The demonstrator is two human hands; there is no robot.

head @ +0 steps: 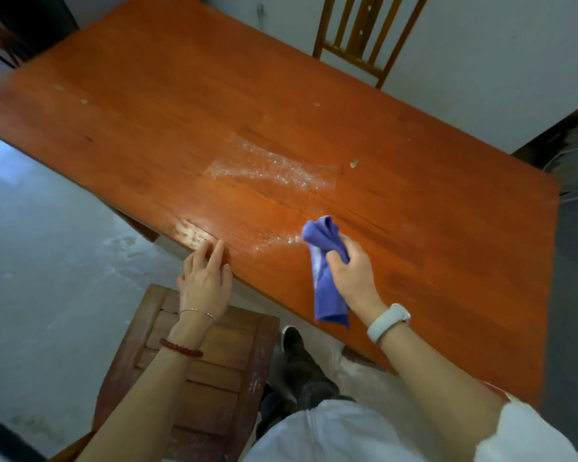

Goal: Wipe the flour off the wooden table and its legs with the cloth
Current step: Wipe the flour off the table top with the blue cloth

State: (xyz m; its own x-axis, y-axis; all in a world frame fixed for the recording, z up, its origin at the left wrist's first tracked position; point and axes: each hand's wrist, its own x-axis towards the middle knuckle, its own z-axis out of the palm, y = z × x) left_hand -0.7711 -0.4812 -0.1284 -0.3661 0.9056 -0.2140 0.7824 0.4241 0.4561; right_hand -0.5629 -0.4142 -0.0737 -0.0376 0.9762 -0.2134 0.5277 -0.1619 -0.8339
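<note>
Head view: one cloth (327, 261) in right-hand (351, 271) grip, left hand (206, 281) flat on one table (147, 111), two flour patches (267, 168).

Table legs (144, 228) mostly hidden; chair (357, 35) perhaps cut off

I'm seeing a wooden chair (361, 38) standing at the far side, slatted back showing against a pale wall (481, 61). Nearer me, a second wooden chair (194, 371) w/ a slatted seat is sitting low in the frame, whitish dust streaking its edge. Grey floor (47, 261) is showing at left w/ pale smears. A dark shoe (291, 338) is resting on the floor btwn that seat and the pale patch beside it. White cables (574, 161) are trailing at far right.
</note>
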